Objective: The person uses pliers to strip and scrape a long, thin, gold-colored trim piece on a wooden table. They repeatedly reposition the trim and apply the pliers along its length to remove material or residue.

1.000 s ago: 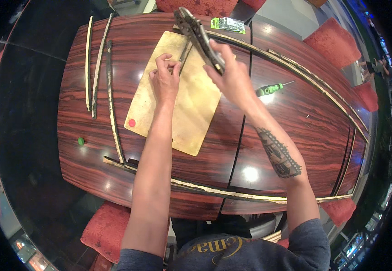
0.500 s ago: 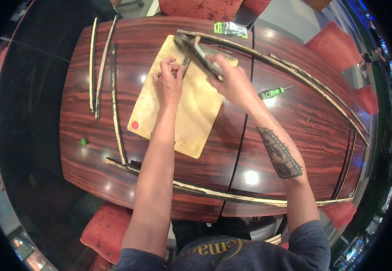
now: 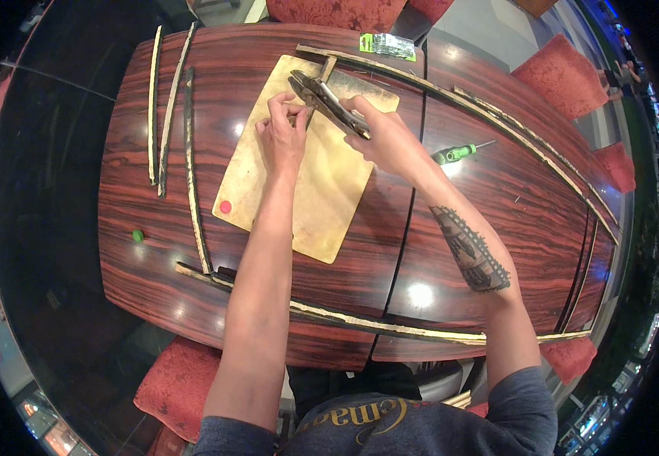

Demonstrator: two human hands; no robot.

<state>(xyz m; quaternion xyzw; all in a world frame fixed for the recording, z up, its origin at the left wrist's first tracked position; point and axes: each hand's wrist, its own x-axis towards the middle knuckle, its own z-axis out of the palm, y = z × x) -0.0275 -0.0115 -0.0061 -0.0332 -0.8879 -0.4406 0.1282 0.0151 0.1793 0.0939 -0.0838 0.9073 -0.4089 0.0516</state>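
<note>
One second ago my right hand (image 3: 390, 140) held the pliers (image 3: 328, 100) lifted, with their nose pointing up past the far edge of the board (image 3: 322, 205). Since then I have lowered them, and now they lie low over the board's far end, the nose close to my left hand (image 3: 282, 137). My left fingers have come nearer to the pliers' nose. The view also has tilted a little downward.

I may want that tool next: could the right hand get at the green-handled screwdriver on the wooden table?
Probably yes: the green-handled screwdriver lies uncovered beside the right hand, nothing between, but that hand grips metal pliers.
</note>
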